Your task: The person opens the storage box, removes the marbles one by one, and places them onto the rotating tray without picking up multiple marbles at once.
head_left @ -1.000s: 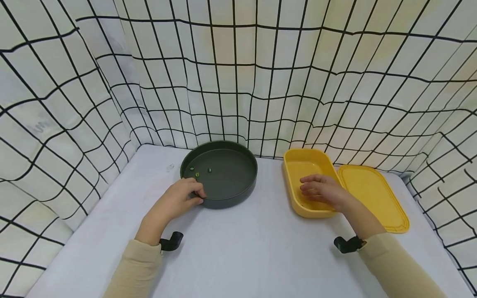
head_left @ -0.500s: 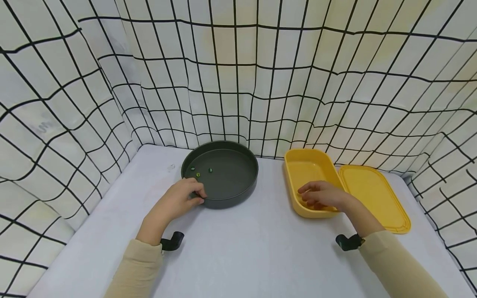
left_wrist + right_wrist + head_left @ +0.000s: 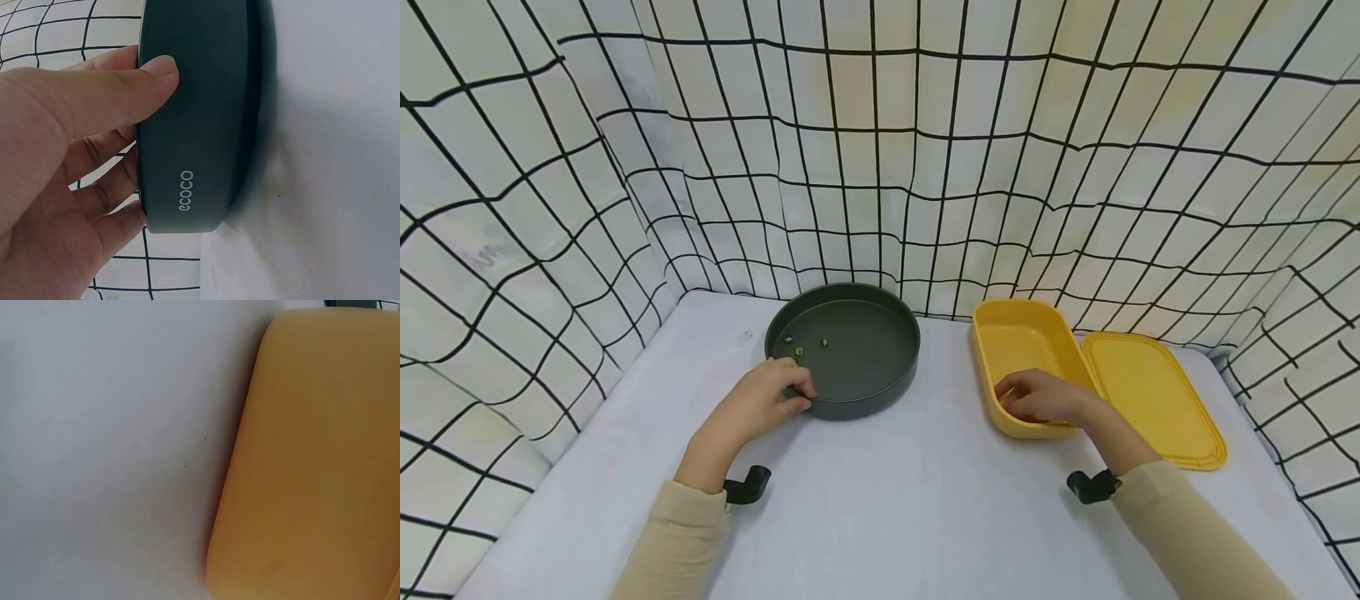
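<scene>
My left hand [image 3: 765, 390] grips the near left rim of a dark green round tray [image 3: 872, 358]. In the left wrist view the thumb [image 3: 161, 67] presses the outer wall [image 3: 206, 125], marked "ecoco", and the other fingers reach behind the rim. Several small green bead-like pieces [image 3: 799, 351] lie on the tray's left side. My right hand [image 3: 1043, 397] is down inside the near end of a yellow rectangular container [image 3: 1018, 329], fingers bent downward. Its fingertips are hidden, and I cannot tell whether they hold anything. The right wrist view shows only the container's outer wall [image 3: 312, 456].
A yellow lid [image 3: 1150, 392] lies flat to the right of the container. Both vessels stand on a white-covered table [image 3: 917, 500], near its back edge. White panels with black netting [image 3: 895, 167] rise at the back and sides.
My right hand has moved lower and slightly left into the yellow container, its fingers bending down. My left hand has stayed on the tray's rim.
</scene>
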The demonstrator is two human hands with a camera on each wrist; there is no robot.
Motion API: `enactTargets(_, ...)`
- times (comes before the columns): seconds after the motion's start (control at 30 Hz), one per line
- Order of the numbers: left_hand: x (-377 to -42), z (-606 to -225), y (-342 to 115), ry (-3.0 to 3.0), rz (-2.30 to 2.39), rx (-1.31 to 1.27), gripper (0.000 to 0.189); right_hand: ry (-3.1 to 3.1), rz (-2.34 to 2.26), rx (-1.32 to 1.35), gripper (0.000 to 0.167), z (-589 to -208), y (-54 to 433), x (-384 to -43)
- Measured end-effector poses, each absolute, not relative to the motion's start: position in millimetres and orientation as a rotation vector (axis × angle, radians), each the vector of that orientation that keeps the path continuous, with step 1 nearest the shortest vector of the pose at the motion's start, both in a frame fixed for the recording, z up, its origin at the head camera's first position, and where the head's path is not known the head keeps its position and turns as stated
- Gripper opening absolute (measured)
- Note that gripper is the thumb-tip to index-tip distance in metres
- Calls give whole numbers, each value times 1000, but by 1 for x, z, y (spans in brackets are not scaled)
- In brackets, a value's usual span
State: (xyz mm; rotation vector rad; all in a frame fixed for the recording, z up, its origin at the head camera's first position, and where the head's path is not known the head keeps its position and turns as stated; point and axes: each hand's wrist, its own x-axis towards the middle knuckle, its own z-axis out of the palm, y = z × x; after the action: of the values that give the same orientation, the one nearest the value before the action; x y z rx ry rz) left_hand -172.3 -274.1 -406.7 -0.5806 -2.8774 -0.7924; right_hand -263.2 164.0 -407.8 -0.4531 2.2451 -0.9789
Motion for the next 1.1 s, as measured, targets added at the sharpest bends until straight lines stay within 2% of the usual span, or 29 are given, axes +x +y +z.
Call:
enactTargets(0.63, -172, -407, -274, -2885, -788, -586, 19, 2436, -793, -570, 17, -416, 152, -264)
enactTargets(1.1, -173, -408, -275, -2877, -785, -591, 18, 2442, -843, -568, 11, -417, 155, -262)
